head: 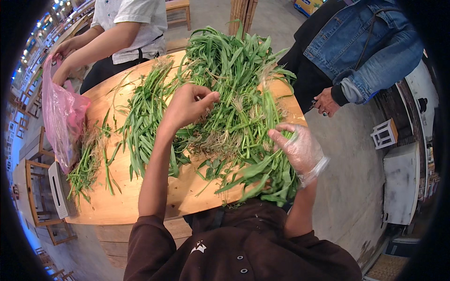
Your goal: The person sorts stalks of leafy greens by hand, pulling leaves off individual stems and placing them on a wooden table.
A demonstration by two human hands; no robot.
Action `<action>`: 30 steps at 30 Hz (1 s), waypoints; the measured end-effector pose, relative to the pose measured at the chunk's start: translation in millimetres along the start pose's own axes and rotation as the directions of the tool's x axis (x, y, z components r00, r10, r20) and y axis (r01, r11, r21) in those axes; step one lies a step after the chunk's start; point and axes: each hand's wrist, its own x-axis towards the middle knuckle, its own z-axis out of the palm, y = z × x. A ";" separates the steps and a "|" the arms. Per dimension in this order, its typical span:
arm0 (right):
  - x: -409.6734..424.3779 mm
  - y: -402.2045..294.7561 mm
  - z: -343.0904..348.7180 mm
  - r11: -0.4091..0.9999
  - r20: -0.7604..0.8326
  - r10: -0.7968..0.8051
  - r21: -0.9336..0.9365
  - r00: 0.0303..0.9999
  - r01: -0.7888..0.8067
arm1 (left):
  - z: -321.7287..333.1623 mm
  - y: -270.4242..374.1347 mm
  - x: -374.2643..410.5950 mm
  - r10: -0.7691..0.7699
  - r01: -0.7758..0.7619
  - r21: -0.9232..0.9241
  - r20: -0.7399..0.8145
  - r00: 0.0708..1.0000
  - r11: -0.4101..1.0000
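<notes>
My right hand (299,149), in a clear plastic glove, grips a bunch of long-leaved greens (270,109), which look like water spinach. Its pale roots point away from me, and its blurred leaves hang over the table's near edge. My bare left hand (193,105) is above the pile, thumb and fingers curled towards each other; whether anything is between them is hidden. Beneath both hands lies a large heap of the same greens (225,59), with tangled roots (225,140) in the middle. Another row of greens (144,130) lies left of my left forearm.
The wooden table (200,196) carries a small rooted bunch (86,168) at left. Beside it, a person in a white shirt (123,31) reaches into a pink plastic bag (65,116). Someone in a denim jacket (365,52) stands at the right. A grey-white object (58,189) sits at the left edge.
</notes>
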 end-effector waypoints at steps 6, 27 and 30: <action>7.7 23.4 3.5 0.995 -0.030 -0.029 -0.101 0.999 0.026 | 14.3 -15.4 5.5 -0.020 0.012 0.430 0.015 1.000 0.903; 11.1 7.3 12.1 0.961 -0.111 -0.158 0.211 0.981 0.178 | -53.7 4.9 -33.2 0.111 -0.111 0.064 0.010 0.994 0.992; 10.7 -8.7 16.3 0.904 -0.247 -0.150 0.359 0.957 0.234 | -76.5 15.6 -50.8 0.150 -0.104 -0.239 0.182 0.972 0.965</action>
